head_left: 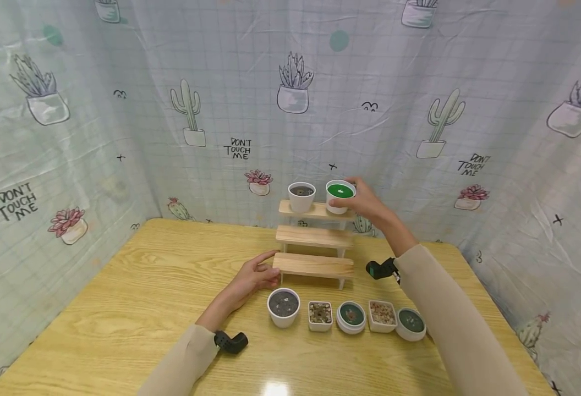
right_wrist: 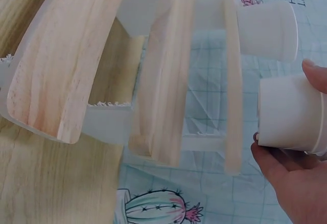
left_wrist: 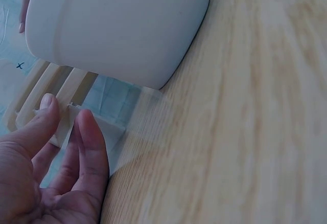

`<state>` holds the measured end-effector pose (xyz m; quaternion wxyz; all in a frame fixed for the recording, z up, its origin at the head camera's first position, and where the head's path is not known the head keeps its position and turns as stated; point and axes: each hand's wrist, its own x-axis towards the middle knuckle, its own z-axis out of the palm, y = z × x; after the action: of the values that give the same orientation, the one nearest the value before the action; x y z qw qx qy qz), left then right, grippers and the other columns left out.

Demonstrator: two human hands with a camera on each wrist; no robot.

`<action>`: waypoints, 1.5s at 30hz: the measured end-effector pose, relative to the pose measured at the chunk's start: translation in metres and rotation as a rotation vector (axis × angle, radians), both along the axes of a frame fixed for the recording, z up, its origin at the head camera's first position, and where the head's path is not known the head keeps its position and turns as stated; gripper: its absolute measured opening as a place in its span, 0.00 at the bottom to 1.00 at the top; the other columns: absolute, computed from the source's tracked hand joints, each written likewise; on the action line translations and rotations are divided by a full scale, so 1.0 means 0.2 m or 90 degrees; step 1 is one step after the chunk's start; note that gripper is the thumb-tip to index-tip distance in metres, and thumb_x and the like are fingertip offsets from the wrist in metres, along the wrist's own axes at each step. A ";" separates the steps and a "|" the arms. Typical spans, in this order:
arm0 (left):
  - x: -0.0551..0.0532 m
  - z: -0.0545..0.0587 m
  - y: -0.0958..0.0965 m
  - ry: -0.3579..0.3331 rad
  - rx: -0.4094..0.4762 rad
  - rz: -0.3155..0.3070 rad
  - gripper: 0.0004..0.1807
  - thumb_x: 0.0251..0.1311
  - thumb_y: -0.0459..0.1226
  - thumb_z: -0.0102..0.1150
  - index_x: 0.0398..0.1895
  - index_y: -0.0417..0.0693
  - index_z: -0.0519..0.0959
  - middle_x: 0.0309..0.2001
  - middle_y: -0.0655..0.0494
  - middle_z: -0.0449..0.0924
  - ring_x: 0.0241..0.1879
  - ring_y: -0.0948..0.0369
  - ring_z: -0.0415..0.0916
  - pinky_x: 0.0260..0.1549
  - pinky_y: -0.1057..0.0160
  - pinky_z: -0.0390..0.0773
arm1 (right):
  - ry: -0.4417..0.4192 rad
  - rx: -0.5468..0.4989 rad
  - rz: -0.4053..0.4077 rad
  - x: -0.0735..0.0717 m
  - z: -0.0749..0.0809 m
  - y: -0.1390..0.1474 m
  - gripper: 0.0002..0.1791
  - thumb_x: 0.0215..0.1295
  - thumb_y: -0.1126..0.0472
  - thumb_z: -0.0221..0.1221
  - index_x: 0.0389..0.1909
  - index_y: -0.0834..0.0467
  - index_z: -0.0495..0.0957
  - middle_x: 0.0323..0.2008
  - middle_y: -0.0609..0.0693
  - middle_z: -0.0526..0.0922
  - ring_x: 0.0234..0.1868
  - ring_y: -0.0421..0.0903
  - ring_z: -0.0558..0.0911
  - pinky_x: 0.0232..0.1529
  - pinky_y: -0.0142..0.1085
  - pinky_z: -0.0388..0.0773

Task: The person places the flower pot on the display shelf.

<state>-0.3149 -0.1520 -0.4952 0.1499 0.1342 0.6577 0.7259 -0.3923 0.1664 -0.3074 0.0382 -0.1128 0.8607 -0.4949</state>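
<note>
My right hand (head_left: 367,203) grips a white round pot with a bright green top (head_left: 339,199). The right wrist view shows that pot (right_wrist: 291,114) just above the top board, with a gap under its base. On the same board, to the left, stands a white pot with dark filling (head_left: 301,198). A three-tier wooden stand (head_left: 315,265) carries both places. At the left end of its lowest board, my left hand (head_left: 248,278) holds the stand between thumb and fingers. Close in front of that hand is another white pot (head_left: 283,308), large in the left wrist view (left_wrist: 117,29).
Along the front of the stand, small pots form a row: a square pebble pot (head_left: 320,315), a round green one (head_left: 351,317), a square pinkish one (head_left: 382,315) and a round one (head_left: 411,323) near my right sleeve. A cactus-print curtain (head_left: 251,66) hangs behind the table (head_left: 171,275).
</note>
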 end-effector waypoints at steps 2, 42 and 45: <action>0.00 0.00 0.00 -0.001 0.002 0.001 0.39 0.71 0.35 0.62 0.82 0.50 0.57 0.41 0.53 0.85 0.40 0.62 0.84 0.44 0.65 0.87 | -0.004 0.007 -0.008 0.00 -0.01 -0.01 0.52 0.65 0.53 0.71 0.80 0.61 0.49 0.72 0.64 0.65 0.66 0.58 0.71 0.71 0.53 0.70; 0.02 0.02 0.01 -0.004 -0.003 0.004 0.39 0.72 0.35 0.62 0.82 0.50 0.56 0.40 0.55 0.85 0.39 0.62 0.84 0.44 0.65 0.87 | -0.019 0.043 0.037 0.00 -0.02 0.00 0.56 0.64 0.60 0.68 0.82 0.63 0.39 0.70 0.69 0.64 0.66 0.60 0.70 0.70 0.54 0.70; 0.02 0.02 0.02 -0.008 -0.005 0.004 0.39 0.72 0.34 0.61 0.82 0.50 0.57 0.39 0.55 0.85 0.39 0.62 0.84 0.44 0.65 0.87 | -0.021 0.033 0.052 0.03 -0.02 0.04 0.56 0.66 0.62 0.66 0.82 0.63 0.36 0.69 0.71 0.64 0.68 0.63 0.69 0.71 0.57 0.69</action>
<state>-0.3107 -0.1487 -0.4908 0.1526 0.1272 0.6599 0.7247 -0.3869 0.1739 -0.3121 0.0751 -0.1385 0.8674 -0.4720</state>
